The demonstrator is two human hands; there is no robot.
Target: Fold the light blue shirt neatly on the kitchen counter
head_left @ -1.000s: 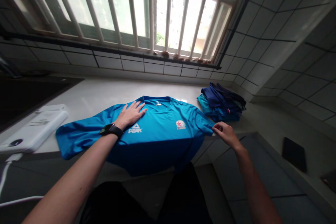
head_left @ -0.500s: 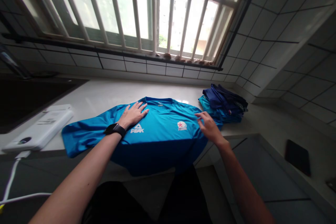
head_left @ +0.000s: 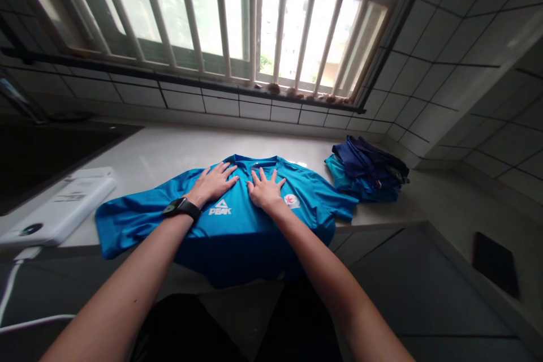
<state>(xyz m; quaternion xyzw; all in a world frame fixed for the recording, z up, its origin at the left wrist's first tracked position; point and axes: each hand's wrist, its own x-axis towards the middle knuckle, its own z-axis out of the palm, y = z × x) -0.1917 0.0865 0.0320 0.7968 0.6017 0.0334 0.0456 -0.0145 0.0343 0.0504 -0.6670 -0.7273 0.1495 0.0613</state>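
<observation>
A blue shirt [head_left: 237,220] is lying face up on a pale table [head_left: 161,155] under a barred window [head_left: 220,11], its collar pointing away from the person and its hem hanging over the near table edge. Its long axis, sleeve to sleeve, is running left to right across the view.

Both hands are lying flat on the chest of the shirt, just below the collar. The left hand [head_left: 213,182], with a dark watch [head_left: 181,207] on its wrist, is pressing beside the white logo. The right hand [head_left: 266,189] is resting just beside it, close to the small badge. The fingers of both hands are spread wide and holding nothing, pointing toward the collar.

The shirt is directly under both palms, spreading outward to either side. The left sleeve is reaching further from the left hand than the right sleeve from the right hand.

A folded pile [head_left: 369,169] of dark and blue clothes is sitting near the right sleeve. A white box [head_left: 59,209] is lying well to the left.
</observation>
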